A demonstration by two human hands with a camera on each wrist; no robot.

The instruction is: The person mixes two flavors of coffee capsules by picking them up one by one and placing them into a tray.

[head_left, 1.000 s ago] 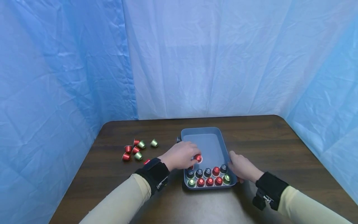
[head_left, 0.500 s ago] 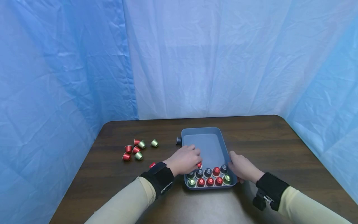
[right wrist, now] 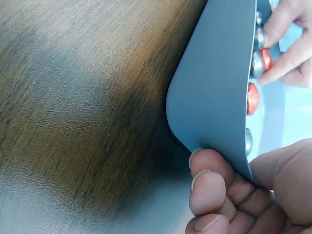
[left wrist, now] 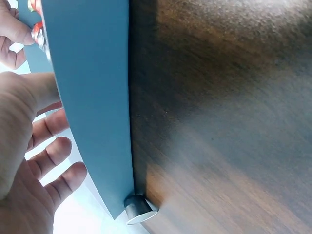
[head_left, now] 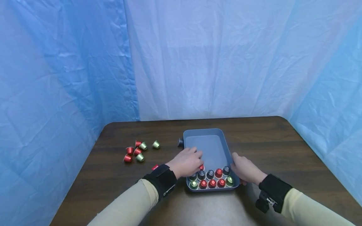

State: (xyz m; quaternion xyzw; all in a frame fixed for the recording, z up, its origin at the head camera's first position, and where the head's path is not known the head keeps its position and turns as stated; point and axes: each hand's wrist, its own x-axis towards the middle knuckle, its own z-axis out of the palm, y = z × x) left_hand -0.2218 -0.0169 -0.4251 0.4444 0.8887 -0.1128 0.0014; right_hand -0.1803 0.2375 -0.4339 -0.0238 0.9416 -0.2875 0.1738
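Note:
My left hand [head_left: 186, 161] reaches over the left wall of the blue-grey tray [head_left: 213, 146]. Its thumb and index finger pinch a red coffee capsule [head_left: 201, 167] just behind the front rows; in the right wrist view this red capsule [right wrist: 266, 59] shows between the fingertips. My right hand [head_left: 245, 168] grips the tray's right wall, thumb inside and fingers curled outside, as the right wrist view shows. Two rows of upright capsules, such as a red one [head_left: 212, 183], a green one [head_left: 229, 181] and a dark one [head_left: 210, 174], fill the tray's near end. My left hand partly hides the second row's left end.
Several red capsules [head_left: 128, 158] and green capsules [head_left: 140, 157] lie loose on the wooden table [head_left: 169, 207] to the left. A dark capsule [head_left: 180, 142] lies against the tray's left outer wall. A red piece [head_left: 155, 167] shows beside my left wrist.
My left hand has moved nearer and slightly right with the red capsule, bringing it close behind the front rows. My right hand and the tray have stayed in place.

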